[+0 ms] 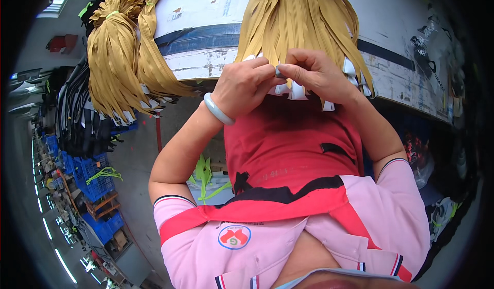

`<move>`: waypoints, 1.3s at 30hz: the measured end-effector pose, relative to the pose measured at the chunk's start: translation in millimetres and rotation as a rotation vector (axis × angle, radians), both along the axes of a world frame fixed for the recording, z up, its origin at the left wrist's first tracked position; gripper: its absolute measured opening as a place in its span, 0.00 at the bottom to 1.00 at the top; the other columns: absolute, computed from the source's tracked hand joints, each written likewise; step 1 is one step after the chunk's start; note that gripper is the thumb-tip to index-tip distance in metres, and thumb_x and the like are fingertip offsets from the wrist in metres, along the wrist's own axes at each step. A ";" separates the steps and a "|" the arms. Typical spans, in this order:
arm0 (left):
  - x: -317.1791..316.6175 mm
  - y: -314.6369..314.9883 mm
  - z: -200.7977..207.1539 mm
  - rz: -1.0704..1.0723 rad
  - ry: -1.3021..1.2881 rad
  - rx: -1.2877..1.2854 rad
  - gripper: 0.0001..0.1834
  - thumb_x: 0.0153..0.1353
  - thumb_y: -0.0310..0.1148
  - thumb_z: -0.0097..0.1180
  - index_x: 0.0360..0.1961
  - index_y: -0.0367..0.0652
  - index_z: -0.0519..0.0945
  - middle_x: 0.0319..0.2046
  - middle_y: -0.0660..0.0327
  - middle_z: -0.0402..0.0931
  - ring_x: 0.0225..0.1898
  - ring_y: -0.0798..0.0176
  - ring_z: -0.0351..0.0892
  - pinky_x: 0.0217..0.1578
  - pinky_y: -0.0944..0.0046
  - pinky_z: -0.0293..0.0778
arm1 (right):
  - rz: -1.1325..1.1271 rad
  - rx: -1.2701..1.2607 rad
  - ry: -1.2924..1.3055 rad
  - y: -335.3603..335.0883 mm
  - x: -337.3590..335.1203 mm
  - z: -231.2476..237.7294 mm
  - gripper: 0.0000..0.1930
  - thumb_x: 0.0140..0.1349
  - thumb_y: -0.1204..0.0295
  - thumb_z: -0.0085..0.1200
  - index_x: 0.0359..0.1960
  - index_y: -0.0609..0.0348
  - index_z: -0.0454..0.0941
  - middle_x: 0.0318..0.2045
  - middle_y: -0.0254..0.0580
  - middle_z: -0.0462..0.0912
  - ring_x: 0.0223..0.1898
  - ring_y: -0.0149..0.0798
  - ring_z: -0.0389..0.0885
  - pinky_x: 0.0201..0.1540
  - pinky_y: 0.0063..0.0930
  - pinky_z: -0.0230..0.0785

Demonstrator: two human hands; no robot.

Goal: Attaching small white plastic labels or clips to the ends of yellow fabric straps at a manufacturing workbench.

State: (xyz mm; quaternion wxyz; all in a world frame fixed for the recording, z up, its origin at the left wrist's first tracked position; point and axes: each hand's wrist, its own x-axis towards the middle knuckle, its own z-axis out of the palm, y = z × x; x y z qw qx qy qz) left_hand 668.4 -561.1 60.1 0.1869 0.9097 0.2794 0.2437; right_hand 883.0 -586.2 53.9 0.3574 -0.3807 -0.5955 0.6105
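A thick bundle of gold zipper tapes (296, 21) hangs over the near edge of the table, with white ends (297, 91) dangling in front of my red apron. My left hand (244, 86), wearing a pale bangle (218, 109), has its fingers closed in a pinch at the lower end of one tape. Opposite it, thumb bent against the fingers, my right hand (319, 75) pinches at the same place. A small grey-blue piece (280, 71) shows at the right thumb tip; its kind is unclear. The fingers partly cover the tape end between them.
More gold tapes (116, 57), tied in bundles, drape over the table's left side. Black strips (77, 109) hang beside them. The white tabletop (206, 6) has a dark blue band. Blue crates (92, 176) stand lower left, and bright green ties (203, 173) hang below my left arm.
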 end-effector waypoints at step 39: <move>-68.7 14.9 -79.5 0.422 -0.162 -0.383 0.22 0.56 0.29 0.65 0.53 0.39 0.78 0.49 0.54 0.77 0.45 0.56 0.80 0.48 0.61 0.74 | -0.046 0.411 -0.355 22.2 -33.0 -18.0 0.10 0.64 0.70 0.57 0.45 0.58 0.79 0.35 0.40 0.80 0.35 0.35 0.78 0.40 0.27 0.72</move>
